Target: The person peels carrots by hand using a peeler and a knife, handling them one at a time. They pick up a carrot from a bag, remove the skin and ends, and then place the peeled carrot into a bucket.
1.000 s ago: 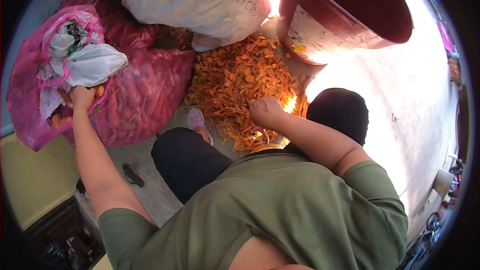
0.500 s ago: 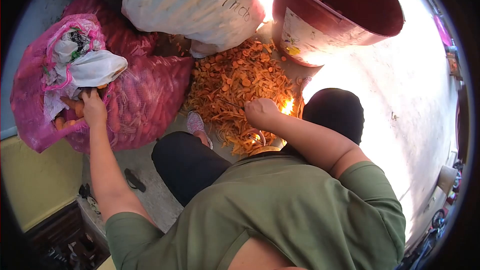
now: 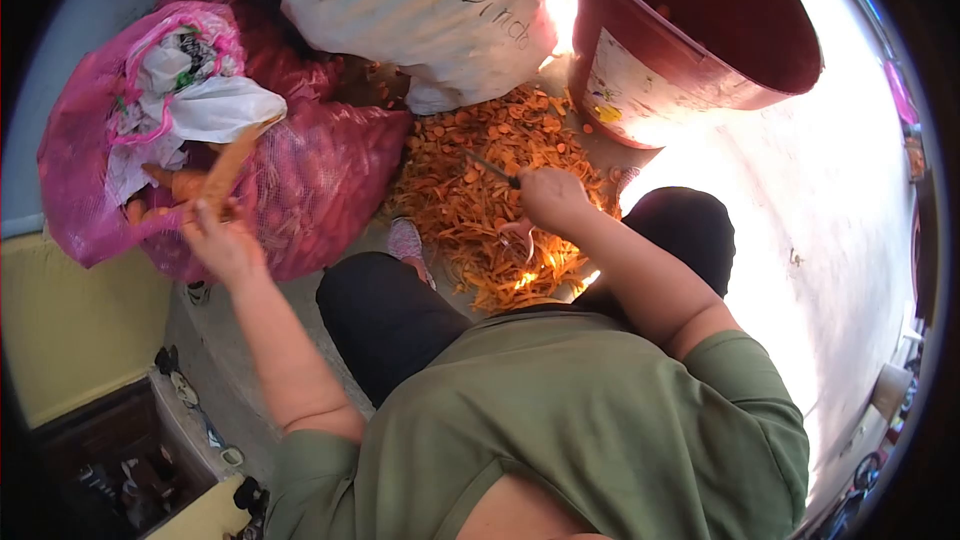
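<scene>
My left hand (image 3: 224, 242) grips a long carrot (image 3: 232, 162) by its lower end, its tip pointing up over the pink mesh sack (image 3: 80, 160). More carrots (image 3: 188, 185) show in the sack's opening, beside crumpled white plastic (image 3: 228, 108). In my right hand (image 3: 556, 202) is a knife (image 3: 488, 166), its thin blade pointing up and left above a pile of carrot peelings and slices (image 3: 470, 230). My right fingers are wrapped round the handle and mostly hide it.
Behind the pile stand a large white sack (image 3: 400, 10) with handwriting and a dark red tub (image 3: 640, 50). A second red mesh sack (image 3: 330, 180) of carrots lies to the left. My knees flank the peelings, and a patterned shoe (image 3: 405, 238) is beside them.
My left hand has come out of the mesh sack, lifting a carrot and moving right and down. My right hand still holds the knife over the peelings. The whole view has shifted slightly.
</scene>
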Action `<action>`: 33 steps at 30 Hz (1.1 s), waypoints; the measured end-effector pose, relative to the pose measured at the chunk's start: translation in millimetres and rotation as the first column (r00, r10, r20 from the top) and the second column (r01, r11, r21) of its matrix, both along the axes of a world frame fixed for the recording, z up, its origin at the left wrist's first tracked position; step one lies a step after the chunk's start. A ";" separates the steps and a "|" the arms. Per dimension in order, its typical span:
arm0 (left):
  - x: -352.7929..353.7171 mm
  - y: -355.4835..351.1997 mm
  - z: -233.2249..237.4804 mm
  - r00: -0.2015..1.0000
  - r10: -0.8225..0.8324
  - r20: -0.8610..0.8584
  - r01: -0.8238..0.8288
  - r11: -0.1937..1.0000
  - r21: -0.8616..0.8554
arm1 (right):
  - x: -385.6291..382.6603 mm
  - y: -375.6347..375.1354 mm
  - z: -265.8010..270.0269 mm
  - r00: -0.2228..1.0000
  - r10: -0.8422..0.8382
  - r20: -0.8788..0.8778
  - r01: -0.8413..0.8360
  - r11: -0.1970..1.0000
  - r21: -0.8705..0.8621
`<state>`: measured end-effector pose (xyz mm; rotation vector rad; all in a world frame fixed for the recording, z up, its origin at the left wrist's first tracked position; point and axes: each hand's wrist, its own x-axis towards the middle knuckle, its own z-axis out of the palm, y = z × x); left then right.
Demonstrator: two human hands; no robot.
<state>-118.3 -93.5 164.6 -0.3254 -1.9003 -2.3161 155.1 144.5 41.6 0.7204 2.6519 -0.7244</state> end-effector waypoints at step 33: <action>77.8 107.4 -141.4 0.522 -0.429 0.737 0.230 0.903 0.363 | -49.4 40.9 7.5 0.962 -0.225 0.156 0.273 0.767 -0.581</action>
